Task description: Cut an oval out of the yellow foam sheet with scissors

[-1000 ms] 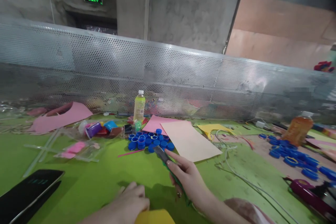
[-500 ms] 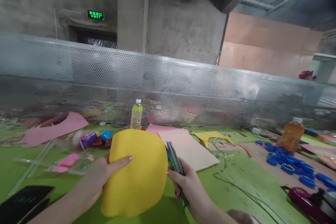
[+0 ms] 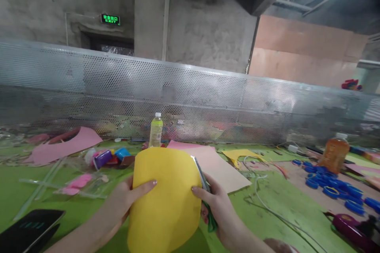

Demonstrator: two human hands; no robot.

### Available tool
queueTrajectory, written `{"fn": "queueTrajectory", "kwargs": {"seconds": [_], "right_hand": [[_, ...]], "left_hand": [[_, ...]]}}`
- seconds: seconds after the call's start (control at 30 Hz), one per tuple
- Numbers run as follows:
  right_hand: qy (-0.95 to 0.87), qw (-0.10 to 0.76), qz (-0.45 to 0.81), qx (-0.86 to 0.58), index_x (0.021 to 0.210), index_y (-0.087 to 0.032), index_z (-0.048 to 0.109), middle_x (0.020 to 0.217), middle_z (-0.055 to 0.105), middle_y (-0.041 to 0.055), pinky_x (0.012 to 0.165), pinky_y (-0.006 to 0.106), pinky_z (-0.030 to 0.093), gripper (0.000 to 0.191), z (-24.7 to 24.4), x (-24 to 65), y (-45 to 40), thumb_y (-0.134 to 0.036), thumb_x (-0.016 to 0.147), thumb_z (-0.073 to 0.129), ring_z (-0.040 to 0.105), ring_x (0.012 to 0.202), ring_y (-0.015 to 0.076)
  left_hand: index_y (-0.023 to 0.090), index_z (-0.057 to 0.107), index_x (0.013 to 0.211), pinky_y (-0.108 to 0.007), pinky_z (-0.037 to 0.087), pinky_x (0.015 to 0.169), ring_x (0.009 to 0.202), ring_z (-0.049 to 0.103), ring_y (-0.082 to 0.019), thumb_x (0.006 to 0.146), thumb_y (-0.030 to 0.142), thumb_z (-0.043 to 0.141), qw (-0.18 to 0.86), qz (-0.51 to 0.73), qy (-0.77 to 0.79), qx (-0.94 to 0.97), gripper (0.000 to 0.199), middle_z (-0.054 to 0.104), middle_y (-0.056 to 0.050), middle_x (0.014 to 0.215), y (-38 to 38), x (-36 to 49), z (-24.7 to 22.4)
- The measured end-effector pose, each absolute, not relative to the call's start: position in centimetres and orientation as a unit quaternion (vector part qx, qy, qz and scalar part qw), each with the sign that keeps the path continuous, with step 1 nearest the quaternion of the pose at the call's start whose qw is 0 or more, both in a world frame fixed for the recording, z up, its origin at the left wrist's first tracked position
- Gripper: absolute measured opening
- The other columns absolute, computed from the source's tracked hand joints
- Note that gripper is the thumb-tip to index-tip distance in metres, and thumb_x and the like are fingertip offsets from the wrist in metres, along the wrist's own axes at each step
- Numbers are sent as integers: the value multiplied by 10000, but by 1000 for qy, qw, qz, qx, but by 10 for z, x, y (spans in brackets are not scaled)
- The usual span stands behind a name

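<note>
A yellow sheet (image 3: 166, 201) with rounded edges is curved and held up over the green table. My left hand (image 3: 132, 195) grips its left edge, thumb on the front face and fingers hidden behind. On the right edge rests the thumb of my right hand (image 3: 215, 201). That same hand is closed round green-handled scissors (image 3: 211, 219), whose dark blades point up beside the sheet's right edge and are partly hidden by it.
Behind the sheet lie pale pink sheets (image 3: 219, 170) and a bottle (image 3: 156, 130). Pink scraps (image 3: 68, 146) and a phone (image 3: 29, 229) are at left. Blue rings (image 3: 331, 191), an amber bottle (image 3: 335, 154), a cable (image 3: 276, 213) and a purple tool (image 3: 347, 225) are at right.
The yellow sheet has shifted right with my left hand. My right thumb has moved onto the sheet's right edge, and the scissors are now partly behind it.
</note>
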State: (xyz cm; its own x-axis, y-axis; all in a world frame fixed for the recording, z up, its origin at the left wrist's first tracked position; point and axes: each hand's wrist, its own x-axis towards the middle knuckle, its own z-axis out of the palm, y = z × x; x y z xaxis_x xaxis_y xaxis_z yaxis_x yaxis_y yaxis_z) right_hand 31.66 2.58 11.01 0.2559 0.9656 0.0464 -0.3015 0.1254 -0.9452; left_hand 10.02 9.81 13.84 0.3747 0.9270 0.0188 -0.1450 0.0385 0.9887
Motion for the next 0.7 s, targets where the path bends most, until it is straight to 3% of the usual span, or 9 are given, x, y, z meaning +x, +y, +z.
{"fn": "queueTrajectory", "kwargs": {"seconds": [0.13,0.27,0.53,0.7], "right_hand": [[-326,694,450,-459,1272,-147,554,499,492,-91,332,153,336,755,109,325,30,-392,612,827,397,361,63],[-321,712,424,-459,1259,-156,554,536,512,-84,349,159,348,753,112,331,32,-400,605,836,403,377,60],[-390,700,392,-452,1252,-185,545,525,513,-85,343,172,348,665,113,336,32,-414,680,794,423,376,79],[-492,646,348,-468,1308,-178,490,574,577,-56,369,182,393,656,118,340,34,-425,748,727,525,446,115]], "left_hand": [[205,684,994,-378,583,772,909,712,-301,713,475,786,513,424,397,632,403,755,-75,989,105,87,144],[214,692,815,-330,588,655,750,711,-257,756,493,736,390,400,440,703,288,747,-40,830,117,72,153],[246,622,918,-377,561,819,931,684,-268,729,610,680,352,396,404,745,414,726,-25,997,131,67,151],[244,654,1032,-364,519,832,964,658,-279,736,625,636,322,356,412,774,482,726,-25,1012,128,68,156]]}}
